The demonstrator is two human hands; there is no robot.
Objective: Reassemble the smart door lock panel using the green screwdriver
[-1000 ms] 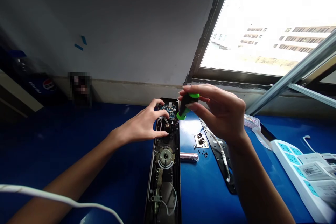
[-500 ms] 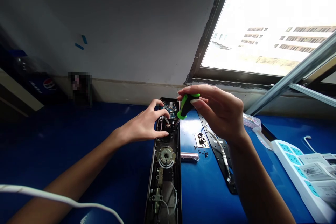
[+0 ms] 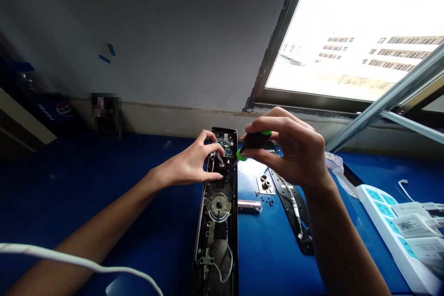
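A long black electronic door lock housing (image 3: 222,236) lies opened on the blue table, showing a blue circuit board (image 3: 227,148), wires and a round metal part (image 3: 218,205). My left hand (image 3: 192,162) reaches over its left edge, thumb and fingers curled around a small black module (image 3: 219,180) inside. In my right hand (image 3: 289,143) is a screwdriver (image 3: 255,143) with a black and green handle. The screwdriver slants down to the left, its shaft reaching inside the housing near that module; the tip's exact contact is hard to see.
Right of the housing lie a small metal plate (image 3: 265,185), several loose screws (image 3: 269,201), a pinkish cylinder (image 3: 249,206) and a long black panel (image 3: 293,212) with a white cable. A white power strip (image 3: 381,222) stands farther right. A white cable (image 3: 79,262) crosses the lower left.
My right hand has tilted the screwdriver lower, its handle leaning more to the right, and the fingers have shifted on the grip. My left hand stays in place.
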